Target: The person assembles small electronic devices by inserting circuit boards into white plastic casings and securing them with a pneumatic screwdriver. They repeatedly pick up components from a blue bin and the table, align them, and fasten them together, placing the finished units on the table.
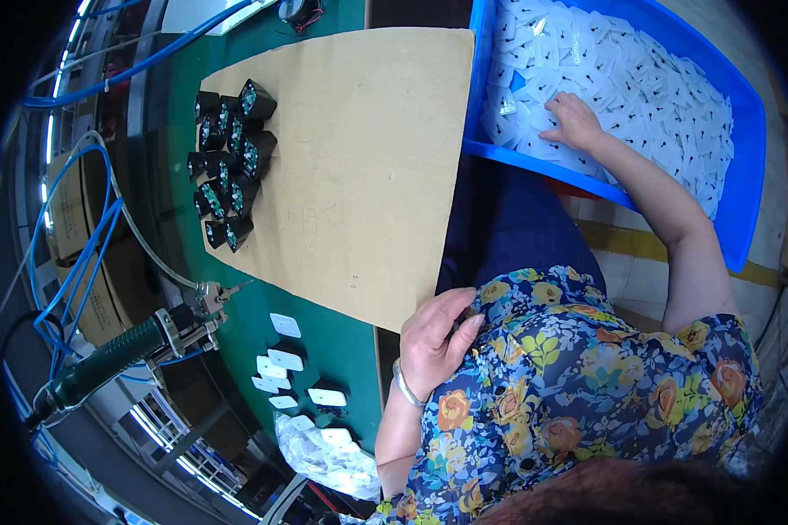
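Bags (626, 87), small and cloudy, many with a little dark bit inside, fill the blue bin (746, 206) to the right of the card (376, 157); the right grip (576, 124) is over the left part of the bin, with bags just under its fingertips and many more spread to its right; it is much nearer to them than the left grip (433, 339), which is outside the bin, by the near corner of the card; the bags point all ways, so their long sides do not share one line; the right grip is part open, its thumb apart from its bent fingers; I cannot tell if it has hold of a bag; the left grip is loosely curled, and I cannot tell if something small is tucked in it; black parts (256, 156) with green boards sit bunched at the left end of the card; white parts (327, 397) lie on the green counter (337, 354), left of the left grip.
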Demonstrator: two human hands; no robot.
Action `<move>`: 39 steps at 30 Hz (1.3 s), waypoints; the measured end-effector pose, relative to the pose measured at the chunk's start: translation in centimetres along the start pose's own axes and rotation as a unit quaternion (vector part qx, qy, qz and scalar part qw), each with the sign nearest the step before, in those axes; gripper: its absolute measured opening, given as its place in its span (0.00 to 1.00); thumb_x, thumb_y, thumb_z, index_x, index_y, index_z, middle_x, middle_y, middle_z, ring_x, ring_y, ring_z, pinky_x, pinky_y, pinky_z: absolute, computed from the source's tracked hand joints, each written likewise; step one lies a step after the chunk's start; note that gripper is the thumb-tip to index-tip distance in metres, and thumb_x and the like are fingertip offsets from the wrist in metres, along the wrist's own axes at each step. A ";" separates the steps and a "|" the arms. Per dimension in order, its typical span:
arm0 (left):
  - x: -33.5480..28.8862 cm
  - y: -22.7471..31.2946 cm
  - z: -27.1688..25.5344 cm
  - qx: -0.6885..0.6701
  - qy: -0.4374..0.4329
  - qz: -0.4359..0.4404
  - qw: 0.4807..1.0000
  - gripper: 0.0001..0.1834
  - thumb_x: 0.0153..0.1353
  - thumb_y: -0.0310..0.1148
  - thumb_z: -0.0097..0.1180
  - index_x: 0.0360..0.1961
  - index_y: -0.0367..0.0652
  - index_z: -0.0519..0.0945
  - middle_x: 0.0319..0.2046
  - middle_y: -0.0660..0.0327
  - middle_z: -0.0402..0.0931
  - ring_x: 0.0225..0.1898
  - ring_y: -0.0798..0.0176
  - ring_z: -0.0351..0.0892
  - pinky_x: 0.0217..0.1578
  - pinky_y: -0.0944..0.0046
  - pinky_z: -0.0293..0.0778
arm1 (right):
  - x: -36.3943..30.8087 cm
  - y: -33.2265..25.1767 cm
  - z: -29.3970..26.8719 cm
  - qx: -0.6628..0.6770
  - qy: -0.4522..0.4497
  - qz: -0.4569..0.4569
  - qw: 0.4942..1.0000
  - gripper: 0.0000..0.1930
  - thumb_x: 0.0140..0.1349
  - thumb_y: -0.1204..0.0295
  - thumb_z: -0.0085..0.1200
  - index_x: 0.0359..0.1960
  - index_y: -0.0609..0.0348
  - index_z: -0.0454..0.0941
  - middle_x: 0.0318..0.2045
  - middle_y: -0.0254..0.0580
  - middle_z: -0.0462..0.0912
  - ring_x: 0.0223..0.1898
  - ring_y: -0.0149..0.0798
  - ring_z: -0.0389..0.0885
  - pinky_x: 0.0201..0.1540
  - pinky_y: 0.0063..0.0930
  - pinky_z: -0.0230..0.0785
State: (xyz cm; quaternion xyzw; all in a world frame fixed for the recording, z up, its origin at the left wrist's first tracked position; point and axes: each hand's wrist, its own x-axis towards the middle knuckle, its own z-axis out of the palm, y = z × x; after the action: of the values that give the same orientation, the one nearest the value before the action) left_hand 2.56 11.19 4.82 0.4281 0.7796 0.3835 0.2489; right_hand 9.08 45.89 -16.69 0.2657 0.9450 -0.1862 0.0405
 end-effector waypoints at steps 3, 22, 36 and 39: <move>0.2 0.1 -0.1 0.014 -0.001 0.004 1.000 0.14 0.48 0.28 0.61 0.37 0.37 0.77 0.35 0.53 0.77 0.35 0.53 0.78 0.34 0.64 0.74 | 0.2 -0.3 0.3 -0.005 -0.004 0.006 1.000 0.25 0.41 0.58 0.62 0.40 0.59 0.74 0.39 0.46 0.71 0.46 0.46 0.69 0.49 0.35 0.63; -0.2 -0.1 0.2 -0.059 -0.017 0.017 0.998 0.15 0.51 0.26 0.59 0.41 0.37 0.76 0.36 0.55 0.77 0.32 0.64 0.77 0.34 0.69 0.73 | 1.1 -1.1 -1.7 -0.026 0.096 -0.132 0.986 0.22 0.41 0.58 0.59 0.35 0.61 0.77 0.36 0.44 0.73 0.43 0.44 0.70 0.46 0.35 0.65; 4.8 -1.7 2.9 -0.497 -0.068 -0.210 0.839 0.13 0.64 0.36 0.43 0.37 0.37 0.74 0.25 0.63 0.76 0.26 0.74 0.76 0.28 0.76 0.73 | -7.1 -16.3 -15.3 0.105 0.033 -0.490 0.865 0.21 0.32 0.64 0.63 0.31 0.61 0.74 0.32 0.42 0.73 0.35 0.46 0.72 0.37 0.35 0.66; 3.4 -1.7 2.2 -0.511 -0.005 -0.197 0.837 0.13 0.64 0.35 0.42 0.37 0.36 0.74 0.27 0.60 0.77 0.25 0.73 0.77 0.26 0.76 0.73 | -6.7 -16.5 -14.8 0.163 -0.002 -0.499 0.851 0.30 0.35 0.60 0.66 0.41 0.62 0.72 0.39 0.45 0.73 0.42 0.45 0.73 0.46 0.34 0.65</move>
State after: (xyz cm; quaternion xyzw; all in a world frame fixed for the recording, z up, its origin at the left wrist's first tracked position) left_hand 1.62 14.36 2.00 0.0790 0.5394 0.6679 0.5067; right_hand 6.58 35.09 3.69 -0.2390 0.9066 -0.3331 -0.0998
